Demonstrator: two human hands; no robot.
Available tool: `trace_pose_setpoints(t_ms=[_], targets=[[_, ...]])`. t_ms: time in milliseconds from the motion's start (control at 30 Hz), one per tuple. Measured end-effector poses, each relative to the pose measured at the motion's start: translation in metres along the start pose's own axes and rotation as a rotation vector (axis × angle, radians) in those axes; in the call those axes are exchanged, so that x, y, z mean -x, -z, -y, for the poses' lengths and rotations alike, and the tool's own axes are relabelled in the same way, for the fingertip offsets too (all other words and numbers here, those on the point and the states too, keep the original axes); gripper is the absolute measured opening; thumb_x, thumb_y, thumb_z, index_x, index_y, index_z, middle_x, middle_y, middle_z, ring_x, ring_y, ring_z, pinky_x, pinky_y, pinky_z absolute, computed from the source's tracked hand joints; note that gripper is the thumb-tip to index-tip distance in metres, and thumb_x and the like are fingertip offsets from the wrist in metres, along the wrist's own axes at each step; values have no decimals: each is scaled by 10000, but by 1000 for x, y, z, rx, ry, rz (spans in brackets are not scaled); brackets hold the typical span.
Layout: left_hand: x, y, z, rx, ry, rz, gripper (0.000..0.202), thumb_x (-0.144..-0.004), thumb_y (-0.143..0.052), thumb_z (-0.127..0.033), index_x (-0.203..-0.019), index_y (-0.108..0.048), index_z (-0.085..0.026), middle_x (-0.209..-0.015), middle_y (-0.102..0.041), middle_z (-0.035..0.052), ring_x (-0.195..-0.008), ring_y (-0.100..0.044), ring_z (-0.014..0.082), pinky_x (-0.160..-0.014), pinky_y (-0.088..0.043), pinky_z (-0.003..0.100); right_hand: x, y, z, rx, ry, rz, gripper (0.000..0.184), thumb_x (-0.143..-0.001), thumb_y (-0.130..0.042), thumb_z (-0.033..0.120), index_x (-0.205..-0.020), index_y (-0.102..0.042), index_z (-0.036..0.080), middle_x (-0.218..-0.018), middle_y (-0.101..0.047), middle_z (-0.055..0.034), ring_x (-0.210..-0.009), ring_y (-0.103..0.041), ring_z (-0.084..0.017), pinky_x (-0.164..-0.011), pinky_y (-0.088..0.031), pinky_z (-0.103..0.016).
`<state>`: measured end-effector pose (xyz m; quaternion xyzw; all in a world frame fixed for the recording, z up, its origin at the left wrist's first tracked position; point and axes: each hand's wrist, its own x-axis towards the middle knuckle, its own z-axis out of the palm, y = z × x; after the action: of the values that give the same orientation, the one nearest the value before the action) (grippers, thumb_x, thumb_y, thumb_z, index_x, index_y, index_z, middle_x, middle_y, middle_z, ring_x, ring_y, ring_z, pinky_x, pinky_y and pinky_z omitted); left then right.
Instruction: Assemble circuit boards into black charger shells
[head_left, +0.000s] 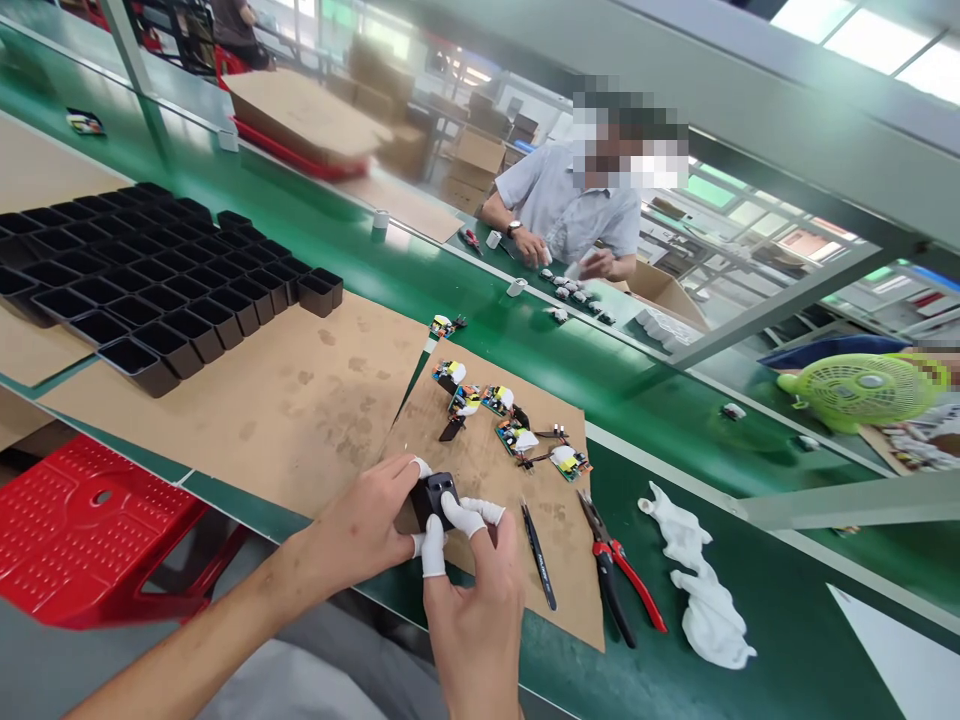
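A small black plastic housing [433,492] with slots in its end is held low over the cardboard sheet [300,400]. My left hand [367,520] grips it from the left, and my right hand [476,580] presses on it from the right. White finger cots cover several of my fingertips. Just beyond my hands lie several small circuit boards [517,436] with white and yellow parts. To the right of my right hand are black tweezers [538,555], then pliers [619,570] with red and black handles.
Rows of black open-topped housings [172,270] stand at the left. White cloth gloves [705,580] lie at the right on the green bench [645,670]. A red stool [90,530] is below left. Across the belt a co-worker [577,210] handles small parts; a green fan [862,390] stands right.
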<state>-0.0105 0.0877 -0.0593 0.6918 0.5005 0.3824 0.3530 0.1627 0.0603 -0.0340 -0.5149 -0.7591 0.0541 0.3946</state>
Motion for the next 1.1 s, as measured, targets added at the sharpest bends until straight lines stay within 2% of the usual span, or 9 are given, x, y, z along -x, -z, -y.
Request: trace_pose_setpoints(t_ms=[67,200,300,367,467,533,700,800,1100], targets=[[0,0,0,0,5,1,337,-775,-694,-22,-1002,-569,-238,-1064,-699,41,-960,-665,256,-824,-503,357,0,-2,-2,3,53,20,185,-1102,-624,194,-1183,-785,238,-1106,-690,-103,-936,-791,-231,-730,-687,-326],[0,0,0,-5,4,-5,338,-777,-712,-38,-1002,-563,-242,-1065,-702,34,-976,-679,258,-844,-518,352,2,-6,-12,63,198,3,205,-1151,-587,161,-1208,-771,232,-1230,-759,-141,-1117,-826,-261,-871,-721,-362],[0,0,-1,-18,11,-20,341,-753,-681,-23,-972,-550,-249,-1024,-701,19,-930,-682,246,-813,-508,335,4,-8,-19,156,312,-18,173,-1149,-603,144,-1154,-763,211,-1158,-797,-150,-1045,-849,-286,-836,-729,-398],[1,0,-1,-31,18,-32,344,-733,-674,-21,-957,-550,-250,-993,-702,12,-894,-681,243,-789,-498,329,4,-7,-23,173,372,-18,194,-1150,-591,129,-1212,-764,191,-1080,-811,-144,-982,-856,-297,-799,-732,-414],[2,-1,-2,-53,29,-48,331,-725,-705,-48,-947,-564,-250,-967,-714,12,-868,-691,250,-771,-494,330,3,-7,-27,152,428,-38,255,-1136,-604,93,-1337,-752,145,-1102,-829,-170,-1070,-865,-318,-860,-745,-421],[2,-2,-2,-64,31,-55,321,-727,-724,-69,-949,-580,-250,-964,-729,16,-866,-704,256,-767,-498,330,3,-7,-29,99,420,-68,244,-1121,-643,86,-1324,-763,149,-1134,-834,-174,-1105,-867,-306,-891,-750,-394],[2,-6,-4,-87,32,-85,275,-762,-763,-136,-949,-597,-249,-974,-753,33,-879,-725,264,-764,-502,333,0,-5,-23,-101,239,-83,231,-1095,-682,92,-1260,-800,201,-1202,-820,-148,-1102,-867,-251,-903,-757,-339],[3,-8,-4,-104,26,-98,284,-739,-750,-114,-917,-578,-252,-957,-745,30,-857,-712,255,-753,-491,330,1,-3,-19,-140,194,-91,238,-1078,-699,99,-1242,-823,219,-1188,-795,-135,-1085,-863,-246,-871,-762,-334],[4,-9,-3,-137,13,-98,307,-700,-686,-64,-890,-543,-258,-950,-748,33,-850,-710,251,-744,-496,326,16,-8,-25,28,238,-48,309,-1119,-642,109,-1343,-801,250,-1225,-773,-151,-1126,-848,-274,-906,-766,-402]])
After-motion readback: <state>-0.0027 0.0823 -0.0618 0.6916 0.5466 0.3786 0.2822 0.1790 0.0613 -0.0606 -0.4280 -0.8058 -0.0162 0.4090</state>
